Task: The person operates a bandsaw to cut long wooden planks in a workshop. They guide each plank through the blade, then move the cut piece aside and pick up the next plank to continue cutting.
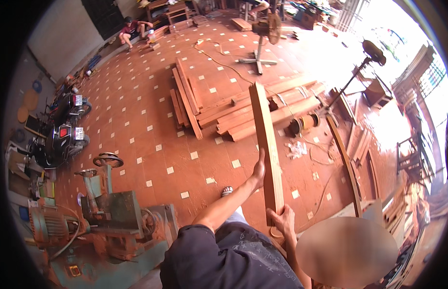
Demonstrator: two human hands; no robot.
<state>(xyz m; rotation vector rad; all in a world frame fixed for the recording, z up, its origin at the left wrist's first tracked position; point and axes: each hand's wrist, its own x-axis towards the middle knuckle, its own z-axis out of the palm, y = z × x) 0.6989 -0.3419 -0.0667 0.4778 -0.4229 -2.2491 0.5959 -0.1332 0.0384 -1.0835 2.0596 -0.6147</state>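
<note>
A long, squared wooden beam [268, 154] is in both my hands, its far end raised above the floor. My left hand [259, 172] grips the beam's left side about midway, its fingers partly hidden behind the wood. Close to the near end, my right hand [283, 220] is closed around the beam from the right, thumb across the top face. Beyond the beam, several reddish planks [272, 108] lie stacked on the tiled floor [151, 108].
A green machine [122, 212] with handwheels stands at left, near parked motorbikes [67, 132]. Standing fans [267, 31], a cable reel [305, 124] and a long curved board [347, 164] are ahead and right. Another person [133, 31] squats far left. A blurred oval hides the lower right.
</note>
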